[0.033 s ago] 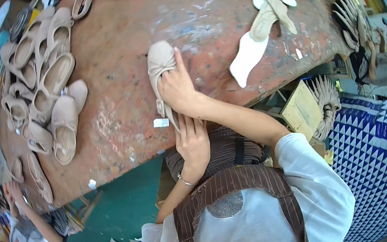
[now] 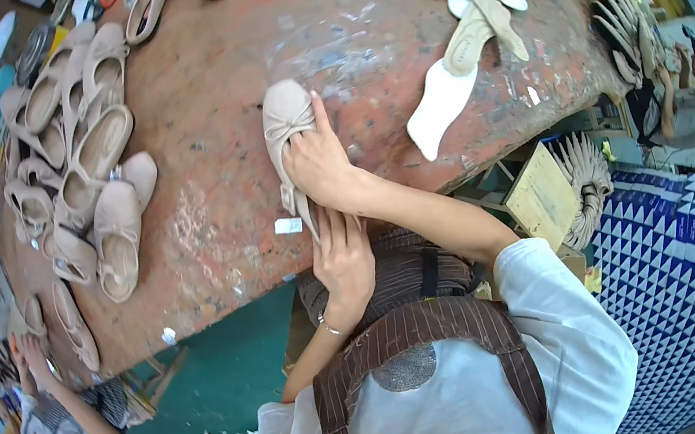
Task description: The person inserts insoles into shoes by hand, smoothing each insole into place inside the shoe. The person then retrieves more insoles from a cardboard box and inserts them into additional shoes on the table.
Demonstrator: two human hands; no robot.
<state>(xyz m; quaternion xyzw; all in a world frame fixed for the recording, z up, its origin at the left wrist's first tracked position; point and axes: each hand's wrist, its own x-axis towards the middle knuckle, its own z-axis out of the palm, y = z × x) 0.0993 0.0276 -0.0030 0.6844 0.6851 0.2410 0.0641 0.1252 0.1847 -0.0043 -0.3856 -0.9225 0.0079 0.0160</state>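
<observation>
A beige ballet flat [image 2: 287,121] with a small bow lies on the worn tabletop, its toe pointing away from me. My right hand [image 2: 317,161] is closed on it, with fingers reaching into the opening and the index finger straight along the right side of the toe. At the heel, my left hand [image 2: 343,258] lies with its fingers stretched out and touching the back of the shoe. Its thumb is hidden, and my right wrist covers part of the heel. A small white label [image 2: 287,225] is just left of the heel.
Beige flats [image 2: 118,240] are heaped on the left of the reddish-brown table [image 2: 205,148]. White insole-shaped pieces [image 2: 441,108] and a beige insole [image 2: 466,42] lie to the right. More shoes line the far right edge. Other people work at lower left [image 2: 70,425] and far right [image 2: 692,106].
</observation>
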